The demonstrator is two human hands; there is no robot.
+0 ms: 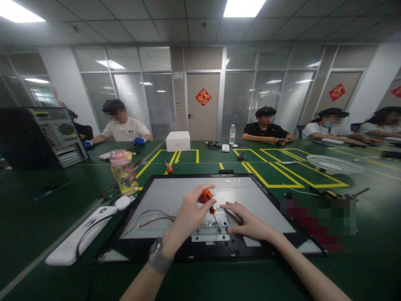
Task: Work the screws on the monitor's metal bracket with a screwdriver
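A flat monitor panel [175, 194] lies face down on the green table, its grey metal back up, thin wires running across its left side. My left hand [191, 213] is closed round an orange-handled screwdriver [207, 197], whose tip points down at a small metal bracket [211, 230] near the panel's front edge. My right hand [247, 221] rests flat on the panel just right of the bracket, fingers stretched towards the screwdriver tip. A watch sits on my left wrist.
A pink-capped bottle [124, 172] and a white power strip [81, 238] lie left of the panel. A computer case [46, 136] stands far left. A white box [178, 141], water bottle [232, 134] and fan grille [335, 164] sit farther back. Several people sit across the table.
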